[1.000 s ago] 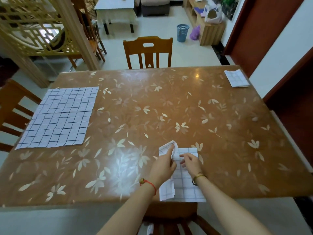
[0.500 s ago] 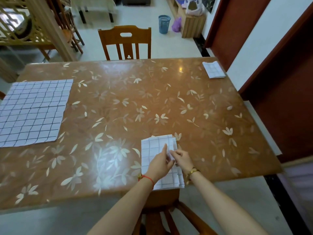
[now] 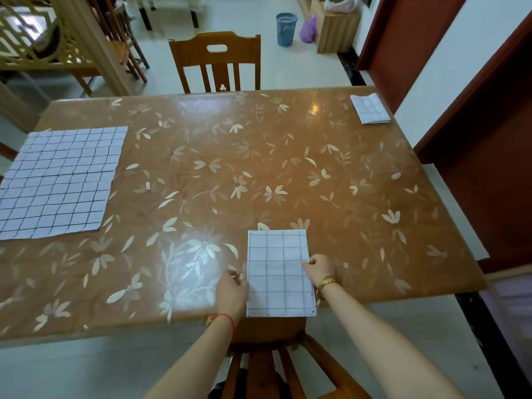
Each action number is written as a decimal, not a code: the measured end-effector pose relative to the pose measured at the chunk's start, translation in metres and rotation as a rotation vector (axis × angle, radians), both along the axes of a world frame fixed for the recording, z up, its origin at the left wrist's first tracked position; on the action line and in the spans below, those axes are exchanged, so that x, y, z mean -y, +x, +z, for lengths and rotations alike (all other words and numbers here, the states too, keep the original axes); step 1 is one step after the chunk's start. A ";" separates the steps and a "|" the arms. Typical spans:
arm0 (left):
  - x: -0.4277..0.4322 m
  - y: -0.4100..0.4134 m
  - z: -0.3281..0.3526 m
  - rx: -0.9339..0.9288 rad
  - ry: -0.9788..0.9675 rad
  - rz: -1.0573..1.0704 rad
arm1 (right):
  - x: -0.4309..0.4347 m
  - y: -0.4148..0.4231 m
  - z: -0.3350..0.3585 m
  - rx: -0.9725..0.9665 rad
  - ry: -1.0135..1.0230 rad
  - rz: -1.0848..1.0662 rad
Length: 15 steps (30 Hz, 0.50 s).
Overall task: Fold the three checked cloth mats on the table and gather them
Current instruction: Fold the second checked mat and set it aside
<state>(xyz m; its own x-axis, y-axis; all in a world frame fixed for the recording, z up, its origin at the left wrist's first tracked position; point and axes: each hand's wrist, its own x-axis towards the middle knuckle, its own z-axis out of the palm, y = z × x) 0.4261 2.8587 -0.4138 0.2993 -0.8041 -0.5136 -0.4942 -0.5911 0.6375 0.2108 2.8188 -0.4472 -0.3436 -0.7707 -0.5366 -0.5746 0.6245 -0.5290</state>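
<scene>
The right hand point(image 3: 318, 269) pinches the right-hand edge of the folded mat point(image 3: 277, 272) about halfway along, fingers curled onto the cloth; a gold bracelet point(image 3: 328, 282) sits on that wrist. The left hand point(image 3: 231, 290) lies just at the mat's opposite, 9 o'clock edge with its fingers loosely curled and nothing in them, its side against or just beside the cloth, and a red string point(image 3: 226, 317) around the wrist. This mat is a narrow white rectangle with dark checks. It lies flat at the 6 o'clock side of the table point(image 3: 259, 156), long side running toward 12 o'clock and near end reaching the table's edge. Below that edge the back of a wooden chair point(image 3: 267, 367) shows between the forearms. Well apart at 9 o'clock the unfolded mat point(image 3: 60, 180) lies spread flat, running out of view on the left. At the far corner, about 2 o'clock, lies the small folded mat point(image 3: 370, 108). Beyond the table at 12 o'clock stands a second chair point(image 3: 215, 60), and farther off a blue basket point(image 3: 286, 29) on the floor.
</scene>
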 end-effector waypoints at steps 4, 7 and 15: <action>-0.005 0.000 -0.006 -0.061 0.064 0.055 | 0.000 -0.002 0.002 -0.015 -0.017 -0.029; 0.001 -0.004 -0.007 -0.144 0.103 0.090 | -0.002 -0.004 0.002 0.013 -0.028 -0.070; 0.012 -0.007 -0.015 -0.209 0.120 0.099 | -0.004 -0.011 0.003 0.109 -0.027 -0.097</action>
